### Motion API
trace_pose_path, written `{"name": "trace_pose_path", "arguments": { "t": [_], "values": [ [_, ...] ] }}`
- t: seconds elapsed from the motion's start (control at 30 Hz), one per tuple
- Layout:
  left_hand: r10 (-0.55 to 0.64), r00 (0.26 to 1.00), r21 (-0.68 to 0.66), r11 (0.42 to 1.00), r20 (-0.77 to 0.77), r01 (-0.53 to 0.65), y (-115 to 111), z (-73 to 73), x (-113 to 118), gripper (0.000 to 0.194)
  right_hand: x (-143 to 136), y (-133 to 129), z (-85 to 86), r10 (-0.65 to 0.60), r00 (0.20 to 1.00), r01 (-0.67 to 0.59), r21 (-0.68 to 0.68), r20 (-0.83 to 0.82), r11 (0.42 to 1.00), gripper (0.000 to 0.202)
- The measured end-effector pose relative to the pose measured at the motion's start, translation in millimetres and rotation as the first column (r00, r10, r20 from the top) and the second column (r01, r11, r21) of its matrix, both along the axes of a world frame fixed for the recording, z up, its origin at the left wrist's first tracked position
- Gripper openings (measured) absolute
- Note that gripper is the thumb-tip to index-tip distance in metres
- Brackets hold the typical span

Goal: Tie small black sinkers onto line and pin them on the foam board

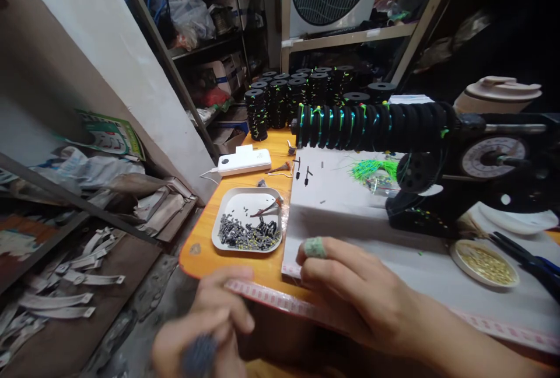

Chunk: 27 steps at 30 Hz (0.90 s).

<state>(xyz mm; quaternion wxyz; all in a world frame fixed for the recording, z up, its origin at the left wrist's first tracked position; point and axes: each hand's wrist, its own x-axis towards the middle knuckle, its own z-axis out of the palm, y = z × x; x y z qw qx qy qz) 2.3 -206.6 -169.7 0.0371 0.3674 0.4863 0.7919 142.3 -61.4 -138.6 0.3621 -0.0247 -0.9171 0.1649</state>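
Note:
My left hand [205, 325] is at the bottom, blurred, in front of the table edge. Its fingers are curled, and a dark wrap or object [199, 356] shows at it; whether anything is gripped cannot be made out. My right hand [354, 284] is at the table's front edge with bent fingers close together, a green wrap [314, 247] on one fingertip. What its fingertips pinch, if anything, is hidden. Beyond the hands lies a white tray [217, 238] of small dark grey pieces. A row of black ribbed spools [371, 124] wound with green line sits on a machine's horizontal shaft.
Several upright black spools [277, 101] stand at the back. A white box-shaped device [245, 160] with a cable lies behind the tray. Bright green strands [375, 169] lie under the shaft. To the right are a dish of gold-coloured bits [485, 264] and dark-handled scissors [529, 261].

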Motion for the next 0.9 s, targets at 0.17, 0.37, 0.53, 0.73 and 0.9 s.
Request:
{"name": "trace_pose_path", "arguments": {
  "t": [0.17, 0.37, 0.53, 0.73, 0.9],
  "values": [
    [-0.104, 0.976, -0.322, 0.946, -0.192, 0.037, 20.6, 12.1, -61.0, 0.007, -2.1, -8.4, 4.2, 0.06, 0.996, -0.047, -0.175, 0.066, 0.984, 0.019],
    [-0.49, 0.725, -0.769, 0.634, -0.485, -0.086, 59.9, 21.9, -117.5, 0.009, -3.1, -10.1, 6.1, 0.023, 0.997, 0.0, -0.281, 0.077, 0.96, 0.018],
    [-0.755, 0.535, -0.905, 0.424, -0.378, -0.041, 87.6, 33.0, -128.2, 0.018, -4.1, -8.5, 4.3, -0.069, 0.995, 0.093, -0.385, 0.075, 0.918, 0.016],
    [-0.845, 0.42, -0.942, 0.324, -0.33, -0.089, 103.5, 38.3, -127.1, 0.015, -4.2, -1.5, 0.7, -0.125, 0.989, 0.147, -0.505, 0.079, 0.85, 0.011],
    [-0.77, 0.508, -0.914, 0.392, -0.387, -0.102, 99.1, 47.9, -120.7, 0.011, -2.9, -1.3, 0.8, -0.125, 0.992, 0.12, -0.53, 0.028, 0.839, 0.012]
  ]
}}
